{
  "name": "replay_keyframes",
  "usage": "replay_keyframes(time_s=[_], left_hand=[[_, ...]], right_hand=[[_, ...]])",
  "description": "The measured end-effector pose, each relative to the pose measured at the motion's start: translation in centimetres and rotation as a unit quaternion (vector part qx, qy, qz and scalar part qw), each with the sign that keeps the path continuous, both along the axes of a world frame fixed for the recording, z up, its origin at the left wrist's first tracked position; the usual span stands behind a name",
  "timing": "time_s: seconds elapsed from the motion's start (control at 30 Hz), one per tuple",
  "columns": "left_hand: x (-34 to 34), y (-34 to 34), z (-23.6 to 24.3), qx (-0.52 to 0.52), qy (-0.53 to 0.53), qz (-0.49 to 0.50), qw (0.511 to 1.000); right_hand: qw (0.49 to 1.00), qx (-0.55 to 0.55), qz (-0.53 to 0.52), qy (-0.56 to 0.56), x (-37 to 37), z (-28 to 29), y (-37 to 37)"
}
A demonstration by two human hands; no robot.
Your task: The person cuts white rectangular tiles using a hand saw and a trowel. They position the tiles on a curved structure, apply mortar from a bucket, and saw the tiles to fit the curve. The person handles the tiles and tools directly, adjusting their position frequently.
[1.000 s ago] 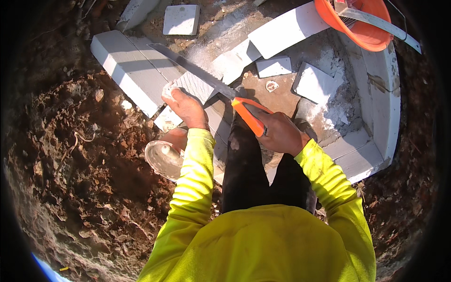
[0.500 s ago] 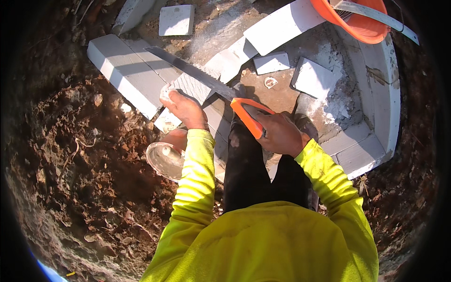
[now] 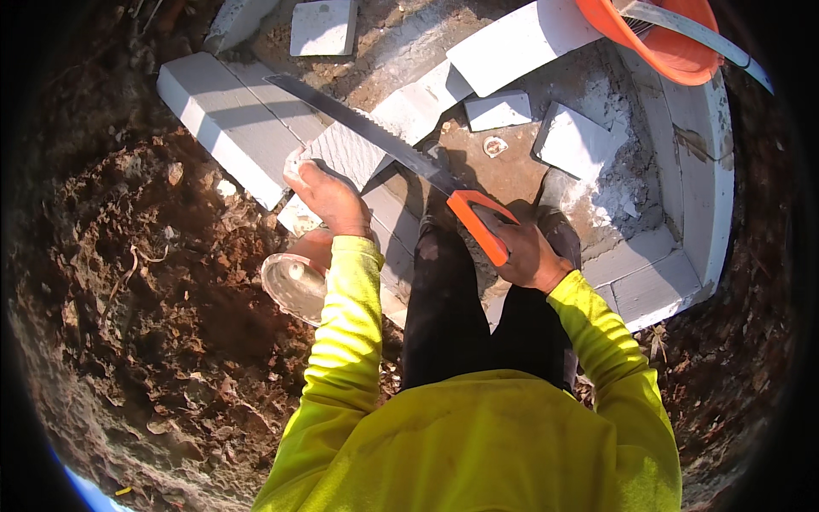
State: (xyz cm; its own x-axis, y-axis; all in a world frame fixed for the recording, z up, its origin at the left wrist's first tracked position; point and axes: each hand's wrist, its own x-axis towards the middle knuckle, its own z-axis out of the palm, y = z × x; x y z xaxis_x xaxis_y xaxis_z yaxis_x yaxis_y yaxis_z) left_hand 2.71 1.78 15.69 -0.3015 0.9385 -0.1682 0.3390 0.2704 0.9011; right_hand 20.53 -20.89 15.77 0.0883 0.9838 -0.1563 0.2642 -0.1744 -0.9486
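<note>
My right hand (image 3: 531, 254) is closed round the orange handle of a hand saw (image 3: 479, 225). Its toothed grey blade (image 3: 363, 125) slants up to the left, across the far edge of a pale lightweight concrete block (image 3: 345, 154). My left hand (image 3: 331, 200) grips the near left end of that block, some fingers hidden behind it. Whether the teeth sit in a cut cannot be made out. Under the block runs a low course of grey-white blocks (image 3: 247, 115).
Beside my left forearm lies a dusty round cup-shaped object (image 3: 294, 282). Ahead are a long white block (image 3: 520, 47), loose offcuts (image 3: 576, 141) and an orange bucket (image 3: 695, 43) with a metal strip across it. A curved block wall (image 3: 704, 171) stands right; leaf-strewn soil (image 3: 162, 341) lies left.
My right hand has drawn the saw back toward me and to the right, the blade sliding along the block. My left hand keeps its hold on the block.
</note>
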Motion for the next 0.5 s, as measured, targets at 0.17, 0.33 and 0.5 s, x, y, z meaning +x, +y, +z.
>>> replay_keyframes(time_s=[0.17, 0.33, 0.5], left_hand=[[0.4, 0.1, -0.2, -0.011, -0.022, 0.015, 1.000], [-1.3, 0.7, -2.0, -0.007, -0.048, 0.073, 0.996], [-6.5, -0.1, -5.7, -0.001, 0.078, -0.039, 0.996]], right_hand=[[0.993, -0.098, 0.042, 0.041, -0.2, -3.6, 2.2], [0.988, -0.120, 0.079, 0.057, 1.7, 5.4, -2.5], [0.985, -0.131, 0.085, 0.077, 3.1, 12.1, -3.5]])
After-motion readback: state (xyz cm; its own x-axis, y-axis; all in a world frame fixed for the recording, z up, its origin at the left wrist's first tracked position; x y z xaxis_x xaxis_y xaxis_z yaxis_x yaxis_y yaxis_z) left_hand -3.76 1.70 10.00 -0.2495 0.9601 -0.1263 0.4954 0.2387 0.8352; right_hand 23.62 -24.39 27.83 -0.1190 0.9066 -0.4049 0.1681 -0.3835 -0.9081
